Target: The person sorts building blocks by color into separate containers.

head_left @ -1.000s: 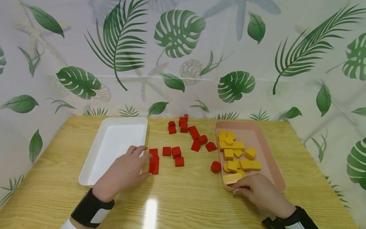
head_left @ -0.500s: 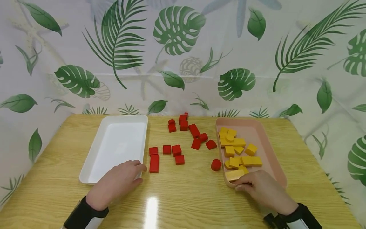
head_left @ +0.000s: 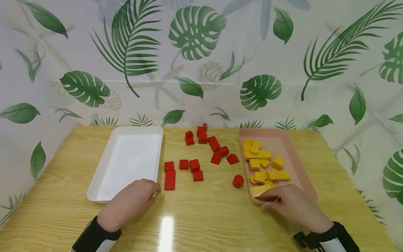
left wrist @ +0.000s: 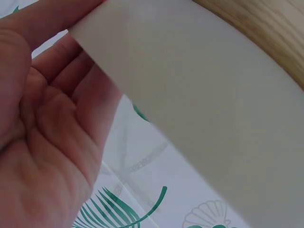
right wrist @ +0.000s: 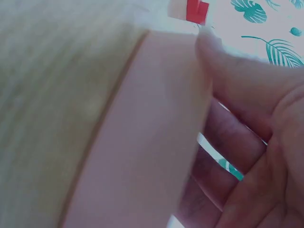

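My left hand [head_left: 132, 201] is at the near right corner of the white tray [head_left: 94, 182], whose inside is bare. In the left wrist view the thumb and fingers of the left hand [left wrist: 57, 128] pinch the tray's wall [left wrist: 199, 95] from both sides. My right hand [head_left: 292, 204] grips the near side of the pink tray [head_left: 302, 168]. Seen from the right wrist, the thumb of the right hand [right wrist: 247, 128] lies on the outer side of the pink wall [right wrist: 142, 128], its fingers behind the rim. Several yellow blocks [head_left: 278, 175] lie inside the pink tray, mostly toward its left.
Several red blocks lie between the trays on the wooden table [head_left: 204, 217], among them a long block [head_left: 169, 180], a cube [head_left: 184, 164] and a cylinder [head_left: 238, 181] close beside the pink tray. A leaf-patterned cloth [head_left: 201, 70] hangs behind.
My left hand has drawn back from beside the red blocks to the white tray's corner and taken hold of it. The pink tray has shifted slightly right with my right hand.
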`<state>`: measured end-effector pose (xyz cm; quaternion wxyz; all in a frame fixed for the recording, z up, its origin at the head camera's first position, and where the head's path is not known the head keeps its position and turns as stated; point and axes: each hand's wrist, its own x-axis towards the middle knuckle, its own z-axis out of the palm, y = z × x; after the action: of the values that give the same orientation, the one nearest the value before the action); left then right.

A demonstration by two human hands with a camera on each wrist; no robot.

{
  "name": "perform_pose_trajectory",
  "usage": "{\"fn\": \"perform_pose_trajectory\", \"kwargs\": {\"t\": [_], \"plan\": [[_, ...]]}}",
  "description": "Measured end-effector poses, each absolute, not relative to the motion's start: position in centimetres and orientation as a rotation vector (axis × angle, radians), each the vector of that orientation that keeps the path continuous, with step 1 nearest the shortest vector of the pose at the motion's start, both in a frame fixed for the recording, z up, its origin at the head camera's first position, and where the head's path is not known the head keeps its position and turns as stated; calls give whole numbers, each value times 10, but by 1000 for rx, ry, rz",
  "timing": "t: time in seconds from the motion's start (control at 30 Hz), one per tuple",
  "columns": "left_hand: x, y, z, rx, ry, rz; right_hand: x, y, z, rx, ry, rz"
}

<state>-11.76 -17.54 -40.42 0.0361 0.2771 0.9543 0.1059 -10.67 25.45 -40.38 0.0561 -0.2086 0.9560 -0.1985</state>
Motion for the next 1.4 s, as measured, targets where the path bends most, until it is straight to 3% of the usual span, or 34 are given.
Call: {"fn": "perform_pose_trajectory", "kwargs": {"t": [0.47,0.97,1.4], "plan": [[-116,-172,-409,906,3061,228,-145,223,-376,-749,3053,-547],[-113,-171,-410,1026,3126,220,-164,175,-385,-1206,2878,-55],[-111,-169,-410,1043,3141,180,-164,171,-384,-1121,2832,77]]}}
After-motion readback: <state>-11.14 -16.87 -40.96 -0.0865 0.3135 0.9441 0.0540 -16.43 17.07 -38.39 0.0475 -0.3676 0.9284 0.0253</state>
